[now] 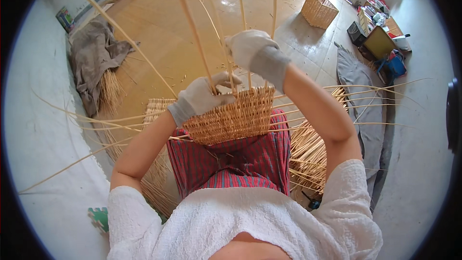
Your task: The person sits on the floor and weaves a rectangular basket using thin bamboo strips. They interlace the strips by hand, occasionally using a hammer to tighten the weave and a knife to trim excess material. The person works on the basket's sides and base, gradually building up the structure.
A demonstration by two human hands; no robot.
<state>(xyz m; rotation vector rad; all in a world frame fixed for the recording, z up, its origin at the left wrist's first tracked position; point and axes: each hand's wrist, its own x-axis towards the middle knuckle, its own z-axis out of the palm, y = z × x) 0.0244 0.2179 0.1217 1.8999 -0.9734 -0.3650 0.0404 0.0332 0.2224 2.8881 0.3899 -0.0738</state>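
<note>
A half-woven wicker basket [231, 118] rests on my lap, with several long pale rods standing up from its woven wall. My gloved left hand [201, 97] sits at the wall's upper left edge. Its thumb and fingers close around an upright rod [231, 74] there. Above the basket, my gloved right hand [251, 52] is curled, its fingertips at a thin rod slightly blurred by motion. The glove partly hides what those fingers grip. More long rods stick out sideways from the basket, both left and right.
Bundles of loose wicker rods [310, 156] lie on my right, beside a grey cloth [358, 86]. Another grey cloth [94, 50] covers rods at the left wall. A finished-looking woven basket [319, 10] stands on the far floor. Boxes and a blue bag [396, 66] crowd the right wall.
</note>
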